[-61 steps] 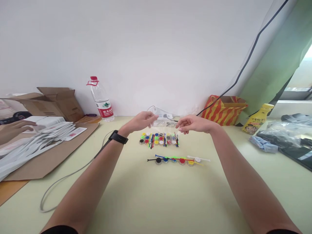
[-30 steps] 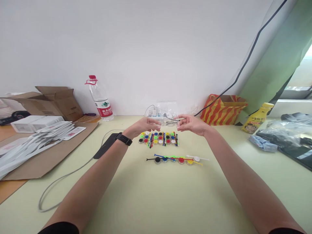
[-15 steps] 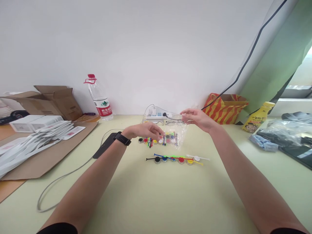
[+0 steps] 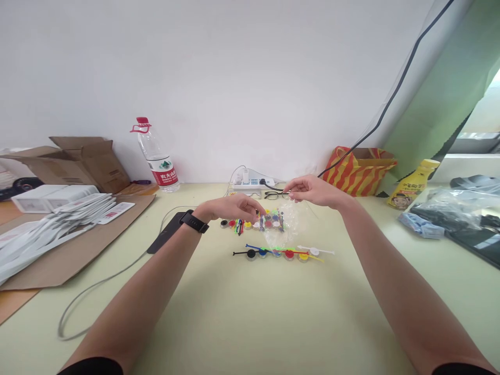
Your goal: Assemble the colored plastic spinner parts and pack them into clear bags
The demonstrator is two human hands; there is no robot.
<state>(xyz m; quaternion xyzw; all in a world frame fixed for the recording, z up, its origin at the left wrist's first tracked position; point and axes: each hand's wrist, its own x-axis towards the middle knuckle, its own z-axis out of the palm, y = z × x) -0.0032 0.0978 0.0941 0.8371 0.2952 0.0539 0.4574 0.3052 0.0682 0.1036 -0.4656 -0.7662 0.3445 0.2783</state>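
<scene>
My left hand (image 4: 239, 208) hangs over the back of the table. Its thumb and fingers pinch at the left edge of a clear plastic bag (image 4: 289, 224). My right hand (image 4: 310, 189) is above the bag's upper right side, fingertips drawn together on the thin film; the exact grip is hard to see. Small coloured discs and sticks show through and beside the bag, including a black disc (image 4: 224, 223) and a red disc (image 4: 232, 223). Closer to me is a row of arrow spinners on round bases: black (image 4: 251, 254), blue, green, red (image 4: 289, 254), yellow (image 4: 303, 257) and white (image 4: 314, 251).
Behind my hands are a power strip (image 4: 253, 182) and glasses (image 4: 272, 196). At left are a water bottle (image 4: 164, 169), a black pad (image 4: 169, 234), a cable, cardboard (image 4: 136, 213) and a carton (image 4: 78, 166). A striped bag (image 4: 347, 174) and yellow bottle (image 4: 410, 187) stand at right.
The clear bag has come down and toward me, now reaching close to the spinner row. My right hand has shifted slightly left, and its fingers have drawn together. My left hand has barely moved.
</scene>
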